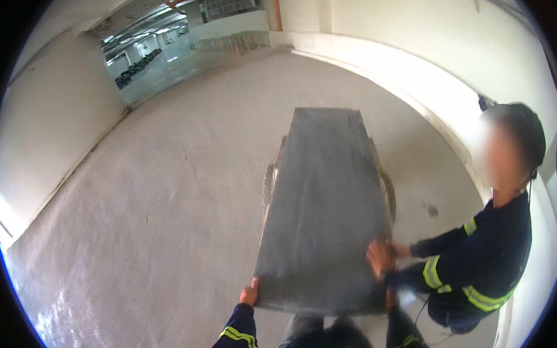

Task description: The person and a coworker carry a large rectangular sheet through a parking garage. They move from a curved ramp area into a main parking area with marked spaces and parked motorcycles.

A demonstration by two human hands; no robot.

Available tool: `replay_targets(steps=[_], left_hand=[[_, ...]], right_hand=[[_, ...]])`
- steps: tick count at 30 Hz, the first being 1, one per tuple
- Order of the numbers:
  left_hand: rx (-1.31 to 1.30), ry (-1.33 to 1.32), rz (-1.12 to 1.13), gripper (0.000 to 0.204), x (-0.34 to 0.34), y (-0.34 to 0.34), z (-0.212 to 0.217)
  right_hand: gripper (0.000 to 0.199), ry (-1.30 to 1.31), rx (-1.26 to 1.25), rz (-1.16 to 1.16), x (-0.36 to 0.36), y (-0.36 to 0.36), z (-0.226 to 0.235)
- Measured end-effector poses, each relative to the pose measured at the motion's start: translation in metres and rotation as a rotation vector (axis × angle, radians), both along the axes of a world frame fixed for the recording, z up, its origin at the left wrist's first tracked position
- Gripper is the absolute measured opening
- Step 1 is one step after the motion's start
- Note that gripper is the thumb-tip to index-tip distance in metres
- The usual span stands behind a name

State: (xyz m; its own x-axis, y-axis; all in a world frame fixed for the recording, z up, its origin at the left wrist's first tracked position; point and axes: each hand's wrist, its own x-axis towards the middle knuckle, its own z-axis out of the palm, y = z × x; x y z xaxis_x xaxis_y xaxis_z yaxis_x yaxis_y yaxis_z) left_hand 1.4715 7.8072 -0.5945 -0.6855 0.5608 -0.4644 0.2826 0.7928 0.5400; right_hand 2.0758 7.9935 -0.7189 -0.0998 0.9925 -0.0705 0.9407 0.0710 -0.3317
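A long dark grey board (321,197) lies flat on a cart ahead of me, its near end at my waist. Spoked-looking wheels (268,186) show at both sides beneath it. My left hand (250,293) is closed round the board's near left corner, thumb on top. At the near right corner my right hand (391,298) grips the edge, partly hidden by a co-worker's forearm. The co-worker (478,259), in a dark jacket with yellow reflective bands and a dark cap, stands at the right. One of that person's hands (379,256) rests on the board's right edge.
Concrete floor (169,196) spreads around the cart and curves off to the far left. A pale wall with a low white kerb (397,68) bends along the right. Another wall (56,126) stands at the left. Beyond it, a lit parking area holds a dark row (137,68).
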Motion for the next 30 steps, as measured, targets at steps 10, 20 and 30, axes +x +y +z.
replay_targets(steps=[10,20,30], left_hand=[[-0.053,-0.016,0.097,0.094,0.046,0.029,-0.029],[0.031,-0.015,0.064,0.093,0.056,0.046,-0.063],[0.001,-0.015,0.069,0.100,0.022,0.040,-0.088]], right_hand=[[0.050,0.082,-0.102,-0.100,0.039,0.029,-0.013],[0.047,0.053,-0.091,-0.079,0.050,0.061,-0.026],[0.040,0.179,-0.197,-0.204,0.022,0.038,-0.087]])
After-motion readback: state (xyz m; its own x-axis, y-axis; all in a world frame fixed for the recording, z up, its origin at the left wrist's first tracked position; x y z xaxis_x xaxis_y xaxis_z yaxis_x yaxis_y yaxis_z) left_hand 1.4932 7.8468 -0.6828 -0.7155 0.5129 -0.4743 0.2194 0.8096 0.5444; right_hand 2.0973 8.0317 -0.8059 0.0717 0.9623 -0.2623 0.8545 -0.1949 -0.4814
